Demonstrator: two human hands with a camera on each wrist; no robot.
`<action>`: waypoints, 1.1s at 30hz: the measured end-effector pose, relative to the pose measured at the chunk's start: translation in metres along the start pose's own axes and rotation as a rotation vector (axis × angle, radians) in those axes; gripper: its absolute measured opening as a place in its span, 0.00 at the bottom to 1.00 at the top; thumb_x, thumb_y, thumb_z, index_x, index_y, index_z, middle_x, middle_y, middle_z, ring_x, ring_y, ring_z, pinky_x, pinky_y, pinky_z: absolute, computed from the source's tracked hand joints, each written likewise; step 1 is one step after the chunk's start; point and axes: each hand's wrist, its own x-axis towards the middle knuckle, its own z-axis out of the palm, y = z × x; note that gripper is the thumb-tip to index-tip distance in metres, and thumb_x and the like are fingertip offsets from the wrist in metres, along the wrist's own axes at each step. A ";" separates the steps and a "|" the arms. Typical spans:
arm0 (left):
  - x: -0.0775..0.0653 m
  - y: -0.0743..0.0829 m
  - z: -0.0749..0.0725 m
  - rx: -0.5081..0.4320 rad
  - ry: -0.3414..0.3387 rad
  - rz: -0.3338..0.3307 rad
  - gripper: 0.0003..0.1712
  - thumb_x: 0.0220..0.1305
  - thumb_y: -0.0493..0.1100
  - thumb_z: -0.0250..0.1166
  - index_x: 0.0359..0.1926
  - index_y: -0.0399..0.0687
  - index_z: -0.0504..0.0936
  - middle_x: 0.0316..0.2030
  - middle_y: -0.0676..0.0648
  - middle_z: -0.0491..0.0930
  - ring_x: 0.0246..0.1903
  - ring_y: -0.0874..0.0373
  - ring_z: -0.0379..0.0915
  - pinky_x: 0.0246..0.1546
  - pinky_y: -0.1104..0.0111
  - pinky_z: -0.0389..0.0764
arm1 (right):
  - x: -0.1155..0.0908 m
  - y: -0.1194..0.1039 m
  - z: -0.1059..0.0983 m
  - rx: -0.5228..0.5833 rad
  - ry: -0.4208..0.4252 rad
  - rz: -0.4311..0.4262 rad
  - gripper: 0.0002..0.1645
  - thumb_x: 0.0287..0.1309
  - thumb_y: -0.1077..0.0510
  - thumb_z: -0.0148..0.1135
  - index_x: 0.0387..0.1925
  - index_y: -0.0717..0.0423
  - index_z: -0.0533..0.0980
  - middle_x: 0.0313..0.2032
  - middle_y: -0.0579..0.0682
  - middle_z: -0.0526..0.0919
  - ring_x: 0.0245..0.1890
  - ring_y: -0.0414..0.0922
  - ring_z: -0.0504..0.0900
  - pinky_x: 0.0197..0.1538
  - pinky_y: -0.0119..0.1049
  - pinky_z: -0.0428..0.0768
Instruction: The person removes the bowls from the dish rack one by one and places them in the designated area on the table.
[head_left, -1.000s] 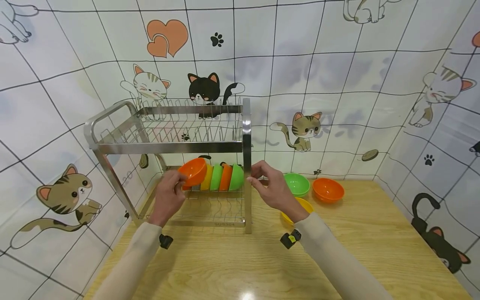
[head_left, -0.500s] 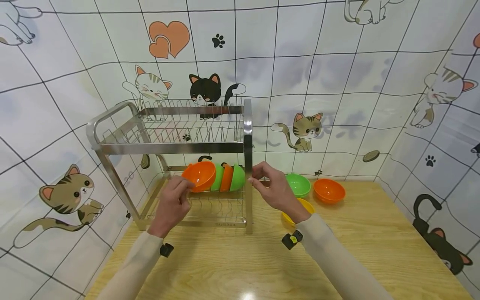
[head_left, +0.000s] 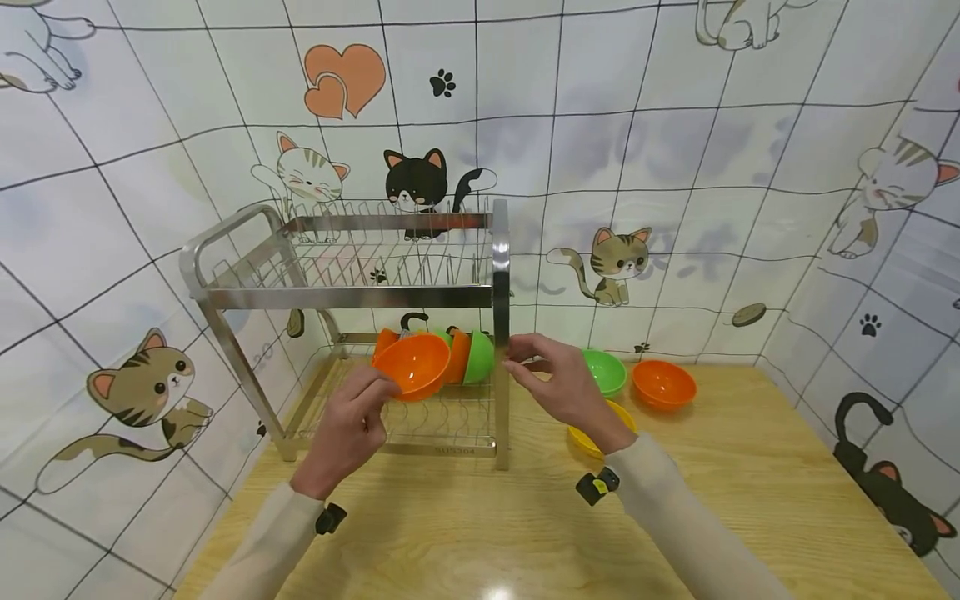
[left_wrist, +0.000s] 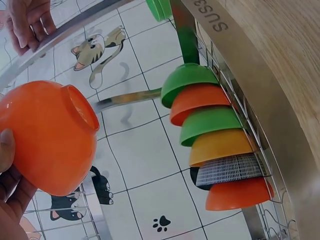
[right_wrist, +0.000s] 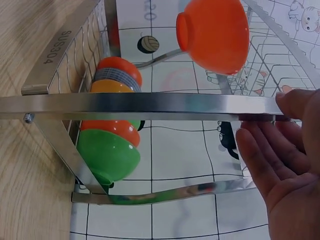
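Observation:
My left hand (head_left: 352, 429) pinches the rim of an orange bowl (head_left: 418, 367), held tilted in front of the rack's lower level. In the left wrist view the bowl's rounded outside and foot ring face the camera. My right hand (head_left: 558, 379) holds the right front post (head_left: 502, 400) of the metal dish rack (head_left: 352, 297), thumb on one side and fingers on the other in the right wrist view. Behind the held bowl, several bowls stand on edge in a row on the lower level: a green bowl (left_wrist: 187, 80), a yellow bowl (left_wrist: 220, 146), a dark patterned bowl (left_wrist: 230, 170) and others.
Right of the rack, a green bowl (head_left: 606, 371), an orange bowl (head_left: 664, 385) and a partly hidden yellow bowl (head_left: 581, 442) sit on the wooden table (head_left: 480, 533). The rack's wire upper level (head_left: 375, 258) lies above the left hand. Cat-patterned walls (head_left: 675, 150) enclose the table.
My left hand has carried the orange bowl to the right and slightly down, and its inside now faces the camera more. My right hand stays at the post. The head view has shifted slightly.

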 end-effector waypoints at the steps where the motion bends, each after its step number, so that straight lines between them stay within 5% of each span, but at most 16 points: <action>1: 0.001 0.002 0.000 -0.006 -0.004 0.003 0.19 0.54 0.19 0.50 0.35 0.40 0.82 0.37 0.48 0.80 0.39 0.55 0.72 0.43 0.72 0.75 | -0.001 0.000 -0.002 0.001 -0.007 -0.005 0.21 0.67 0.58 0.68 0.59 0.56 0.79 0.47 0.50 0.88 0.46 0.45 0.87 0.50 0.38 0.88; 12: 0.010 0.023 0.000 -0.072 -0.018 0.048 0.21 0.54 0.18 0.51 0.35 0.43 0.83 0.36 0.51 0.80 0.38 0.57 0.72 0.43 0.74 0.76 | -0.016 -0.002 -0.022 -0.077 -0.090 -0.045 0.29 0.63 0.56 0.71 0.65 0.54 0.75 0.59 0.50 0.83 0.55 0.48 0.84 0.57 0.45 0.86; 26: 0.021 0.054 0.004 -0.147 -0.114 0.139 0.26 0.55 0.19 0.44 0.37 0.45 0.84 0.37 0.52 0.81 0.38 0.59 0.73 0.43 0.71 0.82 | -0.041 -0.023 -0.042 -0.216 -0.160 -0.236 0.36 0.58 0.54 0.76 0.67 0.46 0.74 0.68 0.44 0.77 0.68 0.46 0.75 0.66 0.50 0.78; 33: 0.025 0.064 0.012 -0.184 -0.169 0.167 0.21 0.66 0.23 0.47 0.39 0.46 0.84 0.38 0.52 0.81 0.39 0.58 0.75 0.44 0.71 0.84 | -0.051 -0.033 -0.048 -0.240 -0.216 -0.319 0.35 0.56 0.53 0.78 0.65 0.47 0.76 0.67 0.43 0.78 0.67 0.43 0.77 0.66 0.35 0.79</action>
